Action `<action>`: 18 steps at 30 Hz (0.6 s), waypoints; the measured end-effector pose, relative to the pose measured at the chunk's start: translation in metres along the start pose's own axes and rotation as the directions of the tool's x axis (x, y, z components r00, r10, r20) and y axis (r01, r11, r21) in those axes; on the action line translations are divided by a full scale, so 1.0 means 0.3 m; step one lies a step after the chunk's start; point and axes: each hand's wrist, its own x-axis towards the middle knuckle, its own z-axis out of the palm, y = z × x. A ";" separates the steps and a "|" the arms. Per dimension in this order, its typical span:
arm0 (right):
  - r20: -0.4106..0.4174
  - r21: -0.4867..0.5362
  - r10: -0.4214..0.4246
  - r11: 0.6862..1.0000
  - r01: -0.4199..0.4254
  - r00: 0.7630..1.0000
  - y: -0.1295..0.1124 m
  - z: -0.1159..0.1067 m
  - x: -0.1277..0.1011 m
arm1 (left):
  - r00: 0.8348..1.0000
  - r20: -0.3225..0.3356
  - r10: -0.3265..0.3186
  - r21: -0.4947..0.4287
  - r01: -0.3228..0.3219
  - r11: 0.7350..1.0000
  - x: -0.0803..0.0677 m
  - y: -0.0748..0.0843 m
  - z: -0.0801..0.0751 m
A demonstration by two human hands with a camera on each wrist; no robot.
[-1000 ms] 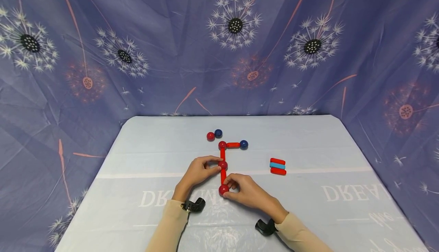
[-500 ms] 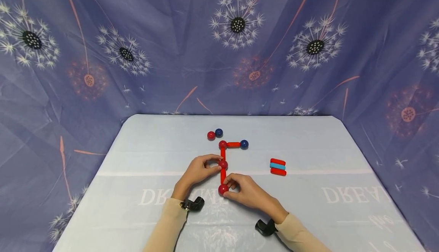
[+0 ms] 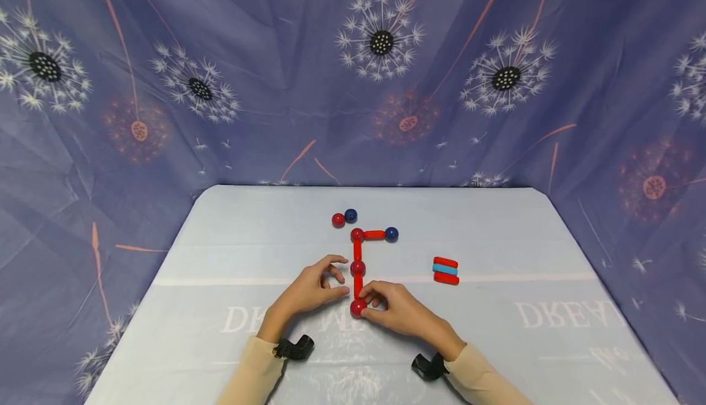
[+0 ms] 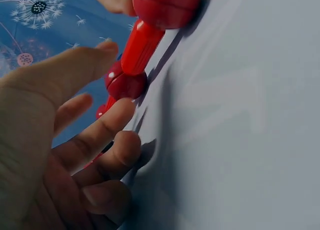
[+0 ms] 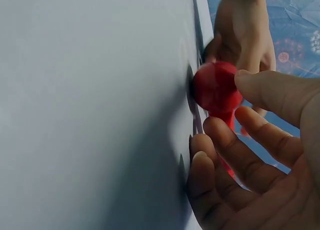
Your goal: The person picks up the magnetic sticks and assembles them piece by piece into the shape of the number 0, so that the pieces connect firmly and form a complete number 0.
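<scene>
A chain of red balls and red sticks lies on the pale blue table (image 3: pixel 231 239), ending in a blue ball (image 3: pixel 391 233) at the far right. My right hand (image 3: pixel 368 306) pinches the lowest red ball (image 3: pixel 358 308) between thumb and fingers; the right wrist view shows that ball (image 5: pixel 216 87) under my thumb. My left hand (image 3: pixel 341 279) rests just left of the chain with loose fingers, holding nothing. It lies beside the lower red stick (image 3: pixel 358 283) and the middle red ball (image 3: pixel 358 267). In the left wrist view the fingers (image 4: pixel 95 135) stand apart from the middle ball (image 4: pixel 125 84).
A loose red ball (image 3: pixel 338 220) and blue ball (image 3: pixel 350 215) sit together behind the chain. A small stack of red and blue sticks (image 3: pixel 445 271) lies to the right. Purple dandelion-print cloth (image 3: pixel 276 86) hangs around the table's back and sides.
My left hand has let go of the middle red ball and drawn back toward me. The right hand keeps its pinch on the lowest ball.
</scene>
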 end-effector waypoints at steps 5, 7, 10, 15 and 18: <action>-0.022 -0.022 0.015 1.000 -0.015 1.000 0.009 -0.034 -0.007 | 0.999 0.049 -0.018 -0.016 0.019 1.000 -0.051 0.028 0.011; -0.039 -0.027 0.023 0.999 -0.024 0.999 0.014 -0.056 -0.010 | 0.998 0.054 -0.022 -0.015 0.023 1.000 -0.068 0.040 0.018; -0.069 -0.025 0.039 0.999 -0.041 0.997 0.021 -0.098 -0.016 | 0.998 0.053 -0.034 -0.002 0.034 0.999 -0.091 0.054 0.034; -0.169 -0.038 0.067 0.997 -0.074 0.983 0.060 -0.193 -0.041 | 0.998 0.055 -0.044 0.013 0.043 0.999 -0.117 0.068 0.069; -0.247 -0.063 0.072 0.994 -0.090 0.966 0.101 -0.260 -0.061 | 0.998 0.054 -0.037 0.020 0.036 0.999 -0.124 0.076 0.085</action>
